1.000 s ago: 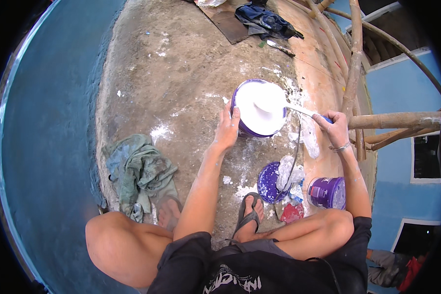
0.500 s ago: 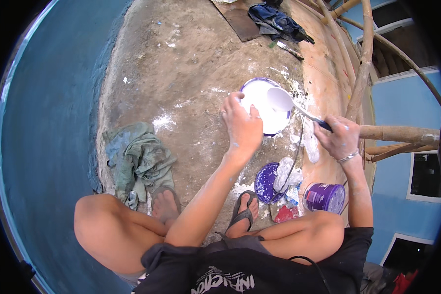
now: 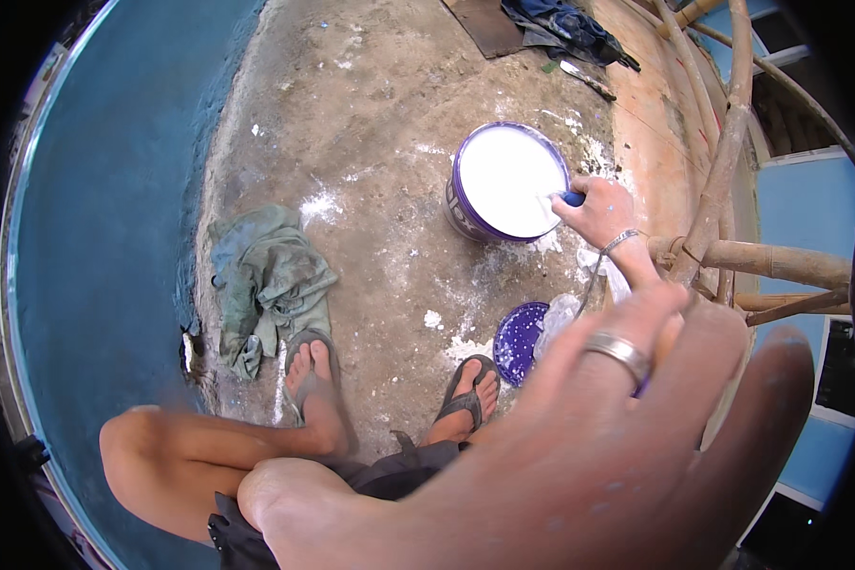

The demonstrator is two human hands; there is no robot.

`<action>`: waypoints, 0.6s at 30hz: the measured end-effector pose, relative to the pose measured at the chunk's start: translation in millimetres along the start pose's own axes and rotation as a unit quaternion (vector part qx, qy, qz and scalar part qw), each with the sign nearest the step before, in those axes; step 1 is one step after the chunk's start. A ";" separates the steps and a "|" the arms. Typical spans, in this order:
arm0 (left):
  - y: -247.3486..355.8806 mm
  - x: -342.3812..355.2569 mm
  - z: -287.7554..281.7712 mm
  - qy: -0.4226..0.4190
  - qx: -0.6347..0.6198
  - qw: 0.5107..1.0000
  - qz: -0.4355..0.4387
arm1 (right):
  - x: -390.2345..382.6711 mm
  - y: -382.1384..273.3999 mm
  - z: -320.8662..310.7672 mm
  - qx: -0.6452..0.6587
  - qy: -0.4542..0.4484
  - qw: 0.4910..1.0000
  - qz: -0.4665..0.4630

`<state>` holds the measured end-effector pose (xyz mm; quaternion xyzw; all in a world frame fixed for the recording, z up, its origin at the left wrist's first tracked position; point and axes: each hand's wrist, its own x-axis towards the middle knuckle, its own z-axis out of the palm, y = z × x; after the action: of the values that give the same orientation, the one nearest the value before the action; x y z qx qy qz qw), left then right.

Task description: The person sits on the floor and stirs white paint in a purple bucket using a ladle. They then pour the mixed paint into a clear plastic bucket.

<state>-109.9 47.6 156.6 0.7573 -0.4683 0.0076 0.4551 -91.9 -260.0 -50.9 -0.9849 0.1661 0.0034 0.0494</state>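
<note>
A purple bucket [image 3: 462,217] full of white paste [image 3: 503,171] stands on the concrete ground [image 3: 380,114]. My right hand [image 3: 598,209] is shut on the blue handle [image 3: 572,198] of a tool at the bucket's right edge, its head sunk in the paste. My left hand [image 3: 589,437], wearing a silver ring, looms large and blurred at the lower right, very near the camera. Its fingers are apart, with nothing seen in them, and it hides much of what lies behind. A speckled purple lid [image 3: 515,344] and crumpled clear plastic [image 3: 558,316] lie between the bucket and that hand.
A blue wall [image 3: 95,266] runs along my left, beside a grey-green cloth [image 3: 271,266]. Bamboo poles [image 3: 769,261] and a pale blue building [image 3: 796,190] are at my right. A dark jacket [image 3: 560,33], a board [image 3: 480,27] and a paint-smeared tool [image 3: 589,81] lie beyond the bucket.
My left hand has left the bucket and risen toward the camera at lower right. My right hand has moved left, and the tool's white head has sunk into the paste.
</note>
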 end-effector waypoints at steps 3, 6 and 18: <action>-58.4 -2.4 14.5 0.044 -0.141 0.983 -0.107 | -2.4 19.9 27.2 0.152 -0.019 0.982 0.110; -166.8 -1.7 56.9 0.055 -0.228 0.952 -0.199 | -5.7 41.8 41.1 0.289 -0.033 0.950 0.115; -283.9 -8.9 178.9 0.030 -0.352 0.823 -0.445 | -50.7 64.1 -21.4 0.397 0.070 0.910 0.101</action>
<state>14.2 -28.9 -145.8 0.6709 -0.0379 -0.3388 0.6585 -161.1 -305.8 -34.6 -0.8599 0.2552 -0.1268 0.4235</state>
